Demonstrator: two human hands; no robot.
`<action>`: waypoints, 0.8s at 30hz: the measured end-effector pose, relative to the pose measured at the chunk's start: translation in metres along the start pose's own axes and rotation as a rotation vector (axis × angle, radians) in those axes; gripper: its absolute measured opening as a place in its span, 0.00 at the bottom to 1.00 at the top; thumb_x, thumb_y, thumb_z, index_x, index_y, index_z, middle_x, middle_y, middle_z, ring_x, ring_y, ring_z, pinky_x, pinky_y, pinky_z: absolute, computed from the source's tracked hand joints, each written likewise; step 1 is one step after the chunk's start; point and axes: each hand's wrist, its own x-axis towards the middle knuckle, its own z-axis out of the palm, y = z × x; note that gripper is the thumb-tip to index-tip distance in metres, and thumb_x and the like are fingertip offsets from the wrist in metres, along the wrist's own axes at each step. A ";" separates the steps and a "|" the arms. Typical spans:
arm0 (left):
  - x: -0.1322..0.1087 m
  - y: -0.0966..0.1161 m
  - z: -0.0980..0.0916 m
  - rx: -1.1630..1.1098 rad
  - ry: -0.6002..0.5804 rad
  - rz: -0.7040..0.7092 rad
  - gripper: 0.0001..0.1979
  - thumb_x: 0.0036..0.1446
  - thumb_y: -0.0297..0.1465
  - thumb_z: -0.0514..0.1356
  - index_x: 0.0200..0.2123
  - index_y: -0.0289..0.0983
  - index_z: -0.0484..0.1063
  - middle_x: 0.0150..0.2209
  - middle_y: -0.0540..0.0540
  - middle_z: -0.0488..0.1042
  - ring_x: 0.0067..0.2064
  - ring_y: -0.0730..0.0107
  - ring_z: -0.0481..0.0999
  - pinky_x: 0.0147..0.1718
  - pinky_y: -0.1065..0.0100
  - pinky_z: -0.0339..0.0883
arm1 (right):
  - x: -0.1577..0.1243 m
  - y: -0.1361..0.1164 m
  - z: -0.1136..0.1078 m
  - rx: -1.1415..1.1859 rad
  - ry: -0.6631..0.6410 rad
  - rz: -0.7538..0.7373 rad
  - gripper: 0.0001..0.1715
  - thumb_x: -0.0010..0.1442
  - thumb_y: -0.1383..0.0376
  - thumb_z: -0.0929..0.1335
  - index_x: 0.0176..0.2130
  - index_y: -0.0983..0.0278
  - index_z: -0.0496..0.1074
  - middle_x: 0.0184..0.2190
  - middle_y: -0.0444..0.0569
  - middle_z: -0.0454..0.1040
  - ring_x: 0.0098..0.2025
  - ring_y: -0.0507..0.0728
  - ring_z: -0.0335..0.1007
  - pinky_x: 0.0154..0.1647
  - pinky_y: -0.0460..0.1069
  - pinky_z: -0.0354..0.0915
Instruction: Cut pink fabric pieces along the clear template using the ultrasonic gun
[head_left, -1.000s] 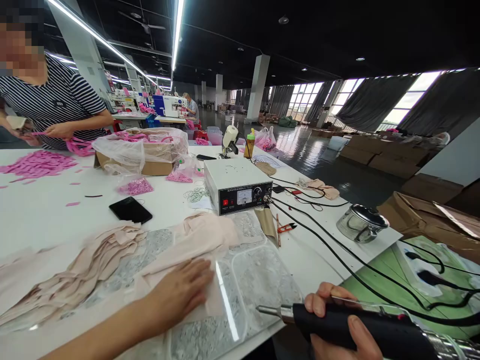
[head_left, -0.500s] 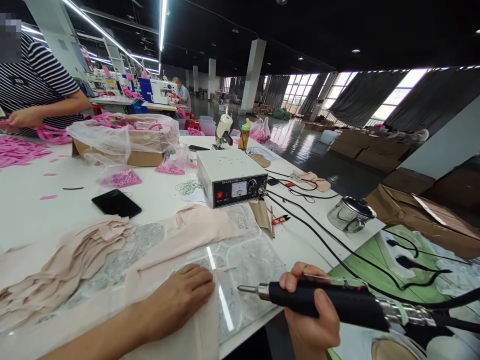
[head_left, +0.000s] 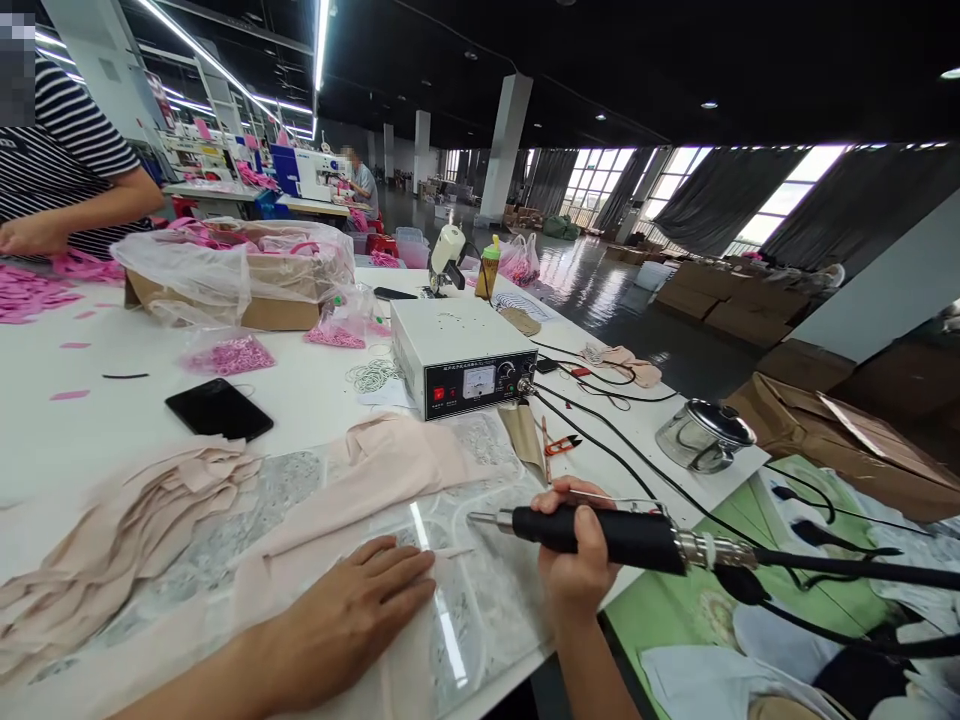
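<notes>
My left hand (head_left: pixel 358 610) lies flat, fingers stretched out, on a beige fabric piece (head_left: pixel 352 500) spread over a clear glass sheet (head_left: pixel 487 580) on the white table (head_left: pixel 315 395). My right hand (head_left: pixel 574 555) is wrapped round a black handheld welding tool (head_left: pixel 600 533), held level with its metal tip pointing left just above the glass, a little right of my left fingertips. Black cables (head_left: pixel 600 440) lead from the tool toward a white control box (head_left: pixel 461 355) with a dial and red buttons. A heap of beige fabric pieces (head_left: pixel 120 540) lies at the left.
A black phone (head_left: pixel 219 409), red snips (head_left: pixel 561 444), bags of pink bits (head_left: pixel 229 353), a plastic-lined cardboard box (head_left: pixel 240 275) and a glass pot with lid (head_left: pixel 703 434) stand on the table. A person in a striped shirt (head_left: pixel 64 160) works at the far left. Cardboard boxes (head_left: pixel 847 420) lie right.
My right hand has brought the tool up and leftward over the glass sheet, nearer my left hand. My left hand has stayed flat on the fabric.
</notes>
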 end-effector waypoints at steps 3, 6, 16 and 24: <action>0.000 0.000 -0.001 -0.038 -0.012 -0.015 0.18 0.68 0.21 0.50 0.57 0.34 0.71 0.58 0.36 0.76 0.57 0.52 0.78 0.56 0.52 0.70 | 0.001 -0.006 -0.007 0.016 -0.003 0.013 0.11 0.55 0.58 0.69 0.36 0.63 0.73 0.31 0.45 0.74 0.23 0.51 0.67 0.26 0.51 0.68; 0.000 0.001 0.000 -0.055 -0.034 -0.031 0.19 0.67 0.21 0.51 0.58 0.34 0.70 0.59 0.36 0.75 0.57 0.51 0.77 0.56 0.49 0.70 | 0.000 -0.011 -0.010 0.020 -0.026 0.064 0.11 0.54 0.58 0.69 0.35 0.63 0.73 0.31 0.45 0.73 0.22 0.50 0.66 0.25 0.50 0.68; 0.007 0.001 -0.007 -0.085 -0.036 -0.036 0.20 0.64 0.20 0.53 0.57 0.36 0.69 0.59 0.39 0.75 0.57 0.55 0.77 0.56 0.56 0.67 | 0.009 -0.011 0.001 0.067 0.078 0.211 0.12 0.57 0.55 0.69 0.34 0.61 0.74 0.30 0.44 0.74 0.25 0.50 0.66 0.28 0.50 0.70; 0.009 0.002 -0.009 -0.078 -0.109 -0.080 0.17 0.64 0.21 0.55 0.54 0.37 0.70 0.63 0.42 0.72 0.57 0.54 0.76 0.54 0.58 0.66 | 0.005 -0.015 -0.009 0.028 0.124 0.160 0.12 0.55 0.56 0.71 0.35 0.62 0.74 0.29 0.43 0.73 0.25 0.51 0.67 0.29 0.51 0.70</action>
